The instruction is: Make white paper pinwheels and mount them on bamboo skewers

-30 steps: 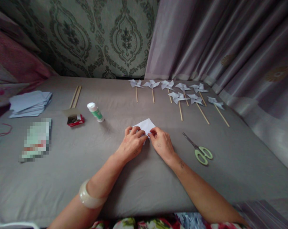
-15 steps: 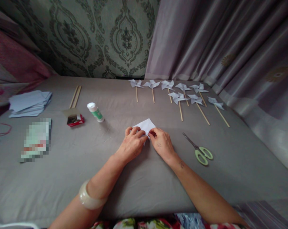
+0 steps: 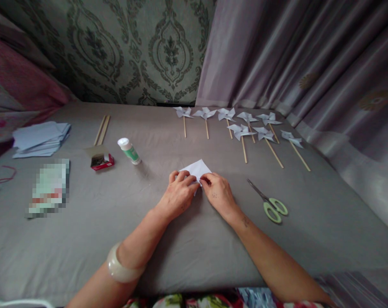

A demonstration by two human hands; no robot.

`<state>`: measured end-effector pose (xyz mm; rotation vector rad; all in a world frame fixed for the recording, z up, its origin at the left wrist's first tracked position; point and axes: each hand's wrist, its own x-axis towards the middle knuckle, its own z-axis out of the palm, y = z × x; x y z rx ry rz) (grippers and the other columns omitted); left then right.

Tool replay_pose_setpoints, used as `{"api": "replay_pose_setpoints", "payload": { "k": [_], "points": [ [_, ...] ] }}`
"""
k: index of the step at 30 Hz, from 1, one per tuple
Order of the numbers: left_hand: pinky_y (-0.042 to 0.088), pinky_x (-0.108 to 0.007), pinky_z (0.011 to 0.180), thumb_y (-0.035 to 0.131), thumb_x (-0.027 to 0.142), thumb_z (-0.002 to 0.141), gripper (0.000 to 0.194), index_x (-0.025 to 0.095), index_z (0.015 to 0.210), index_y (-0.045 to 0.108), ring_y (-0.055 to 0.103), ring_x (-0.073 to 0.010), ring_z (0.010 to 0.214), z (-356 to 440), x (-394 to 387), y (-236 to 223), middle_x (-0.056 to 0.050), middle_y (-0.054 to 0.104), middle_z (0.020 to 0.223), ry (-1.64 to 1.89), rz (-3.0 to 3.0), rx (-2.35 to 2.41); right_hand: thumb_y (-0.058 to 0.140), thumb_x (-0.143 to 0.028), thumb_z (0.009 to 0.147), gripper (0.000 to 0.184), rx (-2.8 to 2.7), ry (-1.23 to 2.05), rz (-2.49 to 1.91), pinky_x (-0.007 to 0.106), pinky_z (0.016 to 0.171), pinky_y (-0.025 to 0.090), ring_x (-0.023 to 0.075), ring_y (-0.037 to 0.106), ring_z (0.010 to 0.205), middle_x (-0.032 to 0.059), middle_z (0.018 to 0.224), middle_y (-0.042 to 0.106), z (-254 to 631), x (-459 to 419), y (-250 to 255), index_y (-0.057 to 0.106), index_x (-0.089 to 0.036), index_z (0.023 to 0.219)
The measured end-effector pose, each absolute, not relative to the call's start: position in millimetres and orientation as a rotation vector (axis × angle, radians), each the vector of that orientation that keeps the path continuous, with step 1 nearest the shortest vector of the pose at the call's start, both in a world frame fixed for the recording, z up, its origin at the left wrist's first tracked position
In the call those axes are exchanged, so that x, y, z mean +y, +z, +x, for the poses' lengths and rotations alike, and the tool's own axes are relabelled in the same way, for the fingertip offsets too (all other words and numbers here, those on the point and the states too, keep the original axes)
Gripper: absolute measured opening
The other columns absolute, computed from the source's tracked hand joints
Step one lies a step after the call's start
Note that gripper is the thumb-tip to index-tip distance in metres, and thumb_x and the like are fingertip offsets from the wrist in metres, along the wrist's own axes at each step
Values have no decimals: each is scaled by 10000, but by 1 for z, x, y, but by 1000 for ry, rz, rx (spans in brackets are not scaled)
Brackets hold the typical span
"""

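One grey-covered tabletop [image 3: 206,256] bears the work. Eight pinwheels [image 3: 240,131] lie at its far right. Left hand [image 3: 179,190]: fingers bent over the paper [image 3: 198,168], at mid-tabletop; whether they grip it cannot be told. Right hand [image 3: 217,188]: thumb and fingertip pinched on the paper's near right part. Step in hand, as judged: forming a fold. Next move calls for a steady left hand and a fine right pinch.

No legible text, even on the green-and-white bottle [image 3: 129,150].
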<state>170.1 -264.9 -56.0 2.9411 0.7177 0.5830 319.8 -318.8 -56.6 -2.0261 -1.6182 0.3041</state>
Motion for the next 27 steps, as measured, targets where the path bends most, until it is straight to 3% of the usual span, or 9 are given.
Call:
{"api": "replay_pose_setpoints", "payload": {
  "k": [27],
  "points": [
    [298, -427, 890, 497, 188, 874, 219, 214, 1016, 662, 469, -247, 1037, 169, -266, -54, -63, 659, 1045, 562, 2944, 731, 446, -196, 911, 244, -1744, 306, -2085, 259, 791, 421, 176, 606, 894, 85, 949, 661, 316, -323, -52, 688, -193, 942]
  ]
}}
